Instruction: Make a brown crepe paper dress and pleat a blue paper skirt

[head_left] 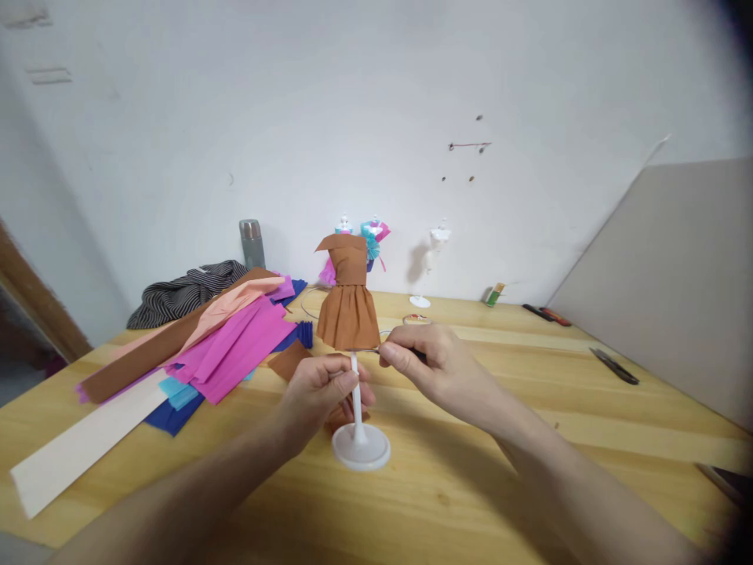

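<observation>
My left hand [321, 392] is closed around the white post of a small dress-form stand [361, 449], whose round base is near the front of the table. A brown crepe-paper dress [351, 302], with a pleated skirt and a wide folded collar, covers the form above the post. Level with the skirt's hem, my right hand [432, 357] grips a slim metal tool [369, 351] with a dark handle. Its tip reaches the hem; fingers hide most of it, so its exact kind cannot be made out. Brown paper pieces [289, 359] lie behind my left hand.
Coloured crepe paper [241, 345] is piled at left beside a striped cloth [188, 294] and a flask [252, 243]. Other small forms, one bare [438, 235], stand at the back. Dark-handled cutters [615, 366] lie at right, with a black-and-red tool [547, 315] behind.
</observation>
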The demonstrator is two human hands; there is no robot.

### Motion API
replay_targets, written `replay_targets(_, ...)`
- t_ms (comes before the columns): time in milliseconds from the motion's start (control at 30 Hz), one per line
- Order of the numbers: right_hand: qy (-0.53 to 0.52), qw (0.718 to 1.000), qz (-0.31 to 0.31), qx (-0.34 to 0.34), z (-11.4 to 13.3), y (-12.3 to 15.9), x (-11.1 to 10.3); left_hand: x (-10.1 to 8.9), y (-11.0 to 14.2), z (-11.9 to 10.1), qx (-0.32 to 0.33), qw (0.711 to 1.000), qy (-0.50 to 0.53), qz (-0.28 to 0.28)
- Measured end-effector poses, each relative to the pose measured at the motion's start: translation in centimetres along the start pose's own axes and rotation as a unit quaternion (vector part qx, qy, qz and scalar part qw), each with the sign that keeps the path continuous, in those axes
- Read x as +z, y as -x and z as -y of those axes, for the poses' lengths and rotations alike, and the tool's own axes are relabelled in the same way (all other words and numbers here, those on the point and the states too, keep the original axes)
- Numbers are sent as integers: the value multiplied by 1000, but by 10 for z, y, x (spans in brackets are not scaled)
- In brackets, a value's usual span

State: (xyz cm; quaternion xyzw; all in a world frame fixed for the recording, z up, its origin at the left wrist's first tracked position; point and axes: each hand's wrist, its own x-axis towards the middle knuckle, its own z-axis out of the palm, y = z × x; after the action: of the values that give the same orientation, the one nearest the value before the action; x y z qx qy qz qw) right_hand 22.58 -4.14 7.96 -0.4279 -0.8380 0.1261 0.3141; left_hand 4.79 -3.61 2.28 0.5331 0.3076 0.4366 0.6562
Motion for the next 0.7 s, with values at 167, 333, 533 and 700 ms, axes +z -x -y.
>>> replay_targets(167,-1,1000,5,8,1,1,-1,0,0,0,1,1000,5,5)
replay_targets(333,0,1000,8,8,0,0,-1,0,0,0,2,1000,2,3)
replay_targets(533,-8,1000,4,10,0,0,0,1,0,-1,5,1000,-10,-1)
replay_targets(700,-13,1000,8,13,1,-1,0,1,2,-1,0,1000,-13,2)
